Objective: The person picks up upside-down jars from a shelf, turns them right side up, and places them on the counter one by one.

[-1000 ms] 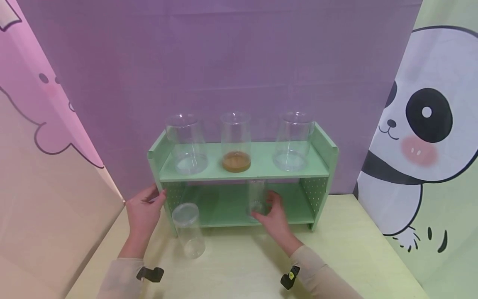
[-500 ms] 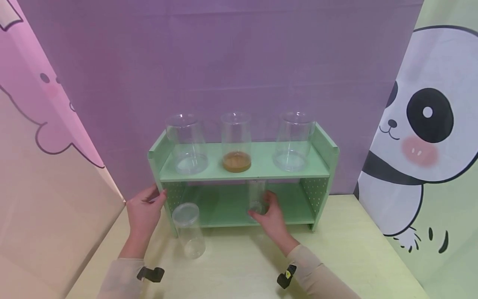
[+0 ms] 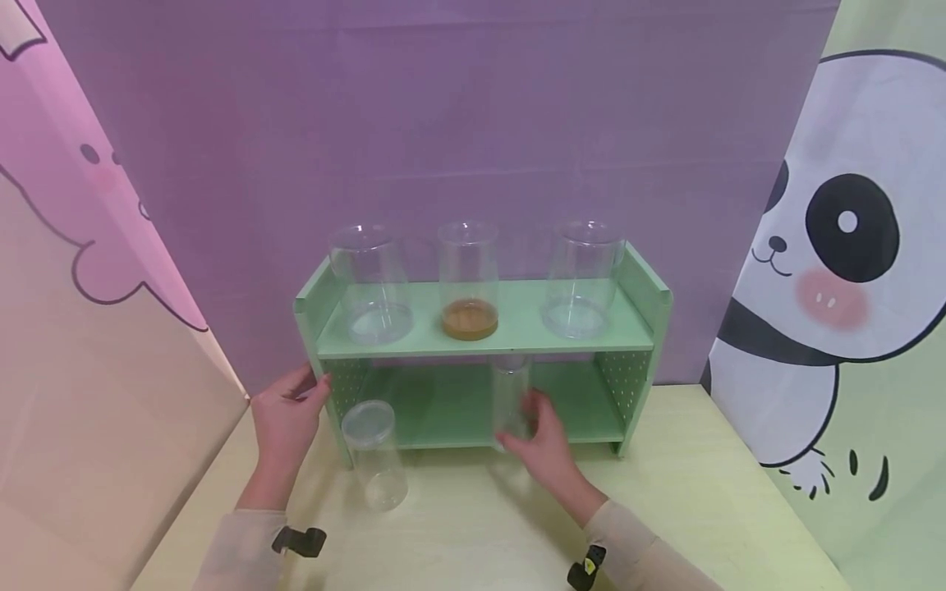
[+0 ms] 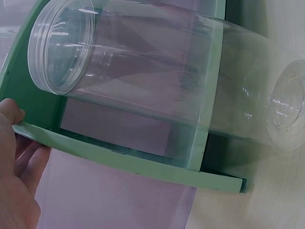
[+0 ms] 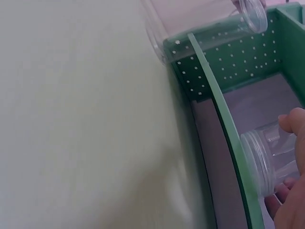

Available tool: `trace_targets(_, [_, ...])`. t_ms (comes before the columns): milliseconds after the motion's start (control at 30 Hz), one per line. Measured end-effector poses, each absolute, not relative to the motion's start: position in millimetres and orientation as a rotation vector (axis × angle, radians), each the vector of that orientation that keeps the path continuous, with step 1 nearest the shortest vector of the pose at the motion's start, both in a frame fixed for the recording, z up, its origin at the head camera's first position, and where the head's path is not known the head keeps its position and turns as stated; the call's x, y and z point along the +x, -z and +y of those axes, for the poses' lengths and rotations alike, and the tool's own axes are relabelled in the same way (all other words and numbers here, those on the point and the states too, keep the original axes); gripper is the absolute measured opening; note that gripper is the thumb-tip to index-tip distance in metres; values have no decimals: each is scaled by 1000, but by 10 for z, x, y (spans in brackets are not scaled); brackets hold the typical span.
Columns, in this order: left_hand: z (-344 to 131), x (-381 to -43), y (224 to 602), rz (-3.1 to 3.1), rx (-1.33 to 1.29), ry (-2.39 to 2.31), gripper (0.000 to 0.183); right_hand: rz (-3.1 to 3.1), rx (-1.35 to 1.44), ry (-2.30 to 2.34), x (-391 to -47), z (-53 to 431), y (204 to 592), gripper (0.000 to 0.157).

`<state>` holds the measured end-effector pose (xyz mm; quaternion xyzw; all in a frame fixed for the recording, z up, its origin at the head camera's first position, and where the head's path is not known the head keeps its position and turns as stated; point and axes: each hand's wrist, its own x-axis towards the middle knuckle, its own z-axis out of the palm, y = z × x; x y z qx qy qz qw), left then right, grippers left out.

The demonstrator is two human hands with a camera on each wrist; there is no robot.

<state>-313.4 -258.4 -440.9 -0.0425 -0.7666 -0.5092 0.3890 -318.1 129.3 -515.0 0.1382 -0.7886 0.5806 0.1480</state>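
Note:
The left hand point(image 3: 288, 410) grips the left side panel of a pale green two-tier shelf point(image 3: 517, 351); in the left wrist view its thumb lies over the panel's edge point(image 4: 90, 152), fingers on the other side. The right hand point(image 3: 548, 450) holds a slim clear jar point(image 3: 510, 394) at the front of the lower tier, thumb on the left and fingers on the right. In the right wrist view the jar's ridged end point(image 5: 257, 160) is beside the tier's front edge. A second clear jar point(image 3: 377, 460) stands on the table before the shelf's left end, near the left hand.
On the top tier stand three clear containers: a wide left one point(image 3: 373, 287), a middle one with a brown base point(image 3: 469, 320), and a wide right one point(image 3: 580, 287). A purple cloth point(image 3: 473, 123) hangs behind; printed panels flank the pale table point(image 3: 458, 533).
The right hand first shifted slightly left, then came back right and nearer with the slim jar, which now sits lower in view at the tier's front edge. The left hand stays on the panel.

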Motion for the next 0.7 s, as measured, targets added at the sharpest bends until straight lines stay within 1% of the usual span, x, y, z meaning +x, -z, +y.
trace_targets(333, [-2584,-3112,4397,-1967,-91,1279,27,-2337,409,-1744,-2899,1382,5141,84])
trace_targets(700, [-2581,-3104,4391,-1965,-101,1268,27,-2414,455,-1744,-2684,1431,5154,81])
